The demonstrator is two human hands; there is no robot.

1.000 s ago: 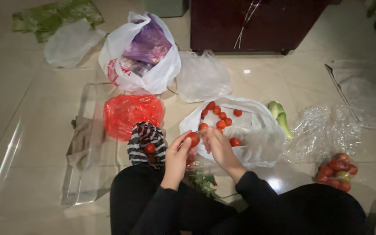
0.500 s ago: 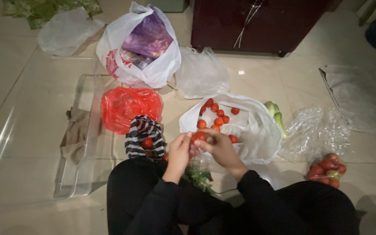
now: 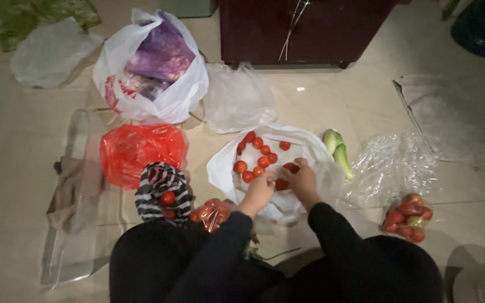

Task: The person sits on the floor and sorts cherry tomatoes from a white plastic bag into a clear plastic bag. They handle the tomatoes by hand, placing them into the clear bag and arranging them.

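Bags first. Your two hands meet over a white plastic bag (image 3: 310, 147) spread flat on the floor, with a loose cluster of small red tomatoes (image 3: 258, 152) lying on it just beyond your fingertips. Left of your left hand: a black-and-white striped bag (image 3: 155, 182) with one tomato showing in its mouth, and just beyond that a crumpled red plastic bag (image 3: 138, 150). Close beside your left wrist, a clear packet of tomatoes (image 3: 211, 212). Farther out beyond the hands, a big white carrier bag (image 3: 166, 104) with red print, holding a purple bag; beside it a limp translucent bag (image 3: 236, 100). Right of your right hand: two pale green vegetables (image 3: 337, 148) at the white bag's edge, then crinkled clear plastic (image 3: 391, 165), then a clear bag of larger tomatoes (image 3: 406, 217) near your right knee.

Surface: glossy beige floor tiles (image 3: 343, 95), dim light. A clear plastic tray (image 3: 82, 185) lies well to the left with a brown cloth (image 3: 67, 188) across it. A dark wooden cabinet (image 3: 304, 28) stands beyond the bags.

Hands: you sit on the floor, black sleeves, both arms reaching forward. Your left hand (image 3: 259, 189) is curled, fingertips down at the near edge of the cluster; whether it grips a tomato cannot be told. Your right hand (image 3: 304, 179) is curled with a red tomato (image 3: 291, 167) at its fingertips, another tomato just between the two hands.
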